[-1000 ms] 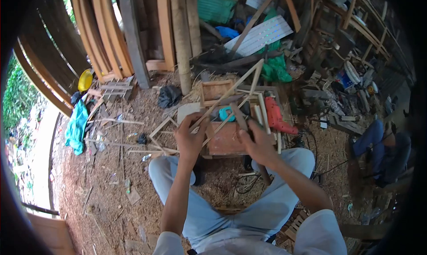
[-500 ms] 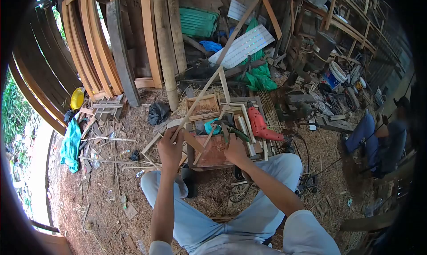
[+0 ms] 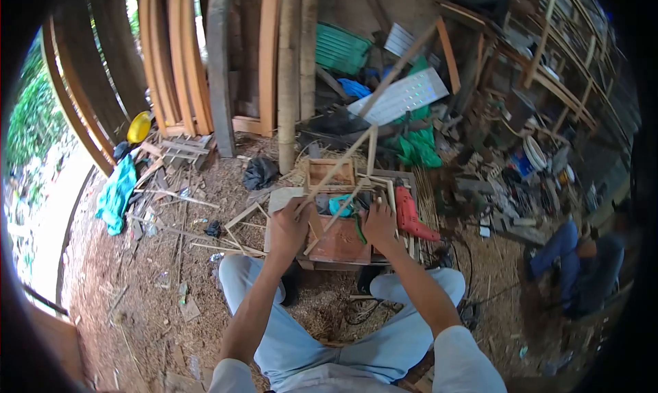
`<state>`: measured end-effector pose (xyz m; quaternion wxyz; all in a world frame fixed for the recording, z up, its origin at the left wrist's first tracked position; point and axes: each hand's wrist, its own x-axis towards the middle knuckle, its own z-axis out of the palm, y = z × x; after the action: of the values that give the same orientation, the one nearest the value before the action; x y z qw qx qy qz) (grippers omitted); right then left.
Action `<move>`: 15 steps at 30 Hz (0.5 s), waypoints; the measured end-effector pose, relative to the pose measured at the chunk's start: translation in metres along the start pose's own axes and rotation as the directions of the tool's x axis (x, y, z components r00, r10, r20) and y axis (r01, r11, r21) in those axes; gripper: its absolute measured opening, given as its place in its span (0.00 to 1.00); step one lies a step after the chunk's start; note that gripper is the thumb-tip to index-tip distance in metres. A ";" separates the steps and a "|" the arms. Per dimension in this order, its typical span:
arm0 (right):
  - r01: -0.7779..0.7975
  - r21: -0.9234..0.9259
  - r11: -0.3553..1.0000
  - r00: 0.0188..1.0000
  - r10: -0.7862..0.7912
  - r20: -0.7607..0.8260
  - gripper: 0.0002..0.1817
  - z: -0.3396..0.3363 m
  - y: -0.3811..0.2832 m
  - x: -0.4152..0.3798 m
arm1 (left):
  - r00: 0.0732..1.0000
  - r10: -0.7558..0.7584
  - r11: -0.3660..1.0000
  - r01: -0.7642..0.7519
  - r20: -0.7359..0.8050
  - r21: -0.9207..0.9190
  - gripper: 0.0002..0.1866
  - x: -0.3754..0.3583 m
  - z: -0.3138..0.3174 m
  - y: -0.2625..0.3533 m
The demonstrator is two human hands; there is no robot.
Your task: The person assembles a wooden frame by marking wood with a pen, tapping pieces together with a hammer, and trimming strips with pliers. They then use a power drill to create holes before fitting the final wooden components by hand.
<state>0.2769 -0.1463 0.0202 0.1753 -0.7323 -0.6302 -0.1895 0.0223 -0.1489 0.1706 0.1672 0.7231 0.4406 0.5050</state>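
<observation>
My left hand [image 3: 290,225] is closed on a thin wooden frame [image 3: 340,161], whose long strip slants up to the right. Below and to the right, a reddish-brown board [image 3: 339,243] lies on the low work surface. My right hand [image 3: 381,223] is over the right part of this surface, fingers curled; whatever they hold is too small or hidden to make out. Just left of it rests a green-handled tool [image 3: 360,230], its head partly hidden. A teal item [image 3: 340,205] lies between my hands, and a red power drill [image 3: 411,216] is to the right.
Behind the work surface are a small wooden tray [image 3: 330,173] and a black plastic bag [image 3: 260,173]. Wood strips [image 3: 240,228] lie at the left. Another person [image 3: 582,263] sits at the far right. Tall planks [image 3: 269,57] and a bamboo post [image 3: 286,84] stand behind.
My right hand has let go of the green-handled tool, which now lies on the board. My left hand still grips the wooden frame. The view has shifted, moving the background right and down.
</observation>
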 end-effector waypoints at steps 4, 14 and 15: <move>-0.086 -0.011 0.996 0.887 0.082 0.453 0.35 -0.022 -0.027 0.001 | 0.990 -0.127 0.991 0.130 0.066 -0.043 0.08 -0.005 0.002 0.006; -0.068 0.049 0.996 0.820 0.028 0.572 0.33 -0.008 -0.007 0.030 | 0.998 -0.010 1.000 0.008 -0.064 -0.025 0.08 -0.018 0.016 -0.001; -0.079 0.077 0.994 0.740 0.007 0.672 0.30 -0.011 -0.005 0.038 | 0.996 -0.051 0.998 0.050 -0.068 -0.027 0.08 -0.020 0.018 0.002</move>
<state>0.2767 -0.1184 0.0490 -0.0222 -0.7559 -0.6428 0.1223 0.0367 -0.1626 0.1524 0.1740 0.6918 0.4577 0.5306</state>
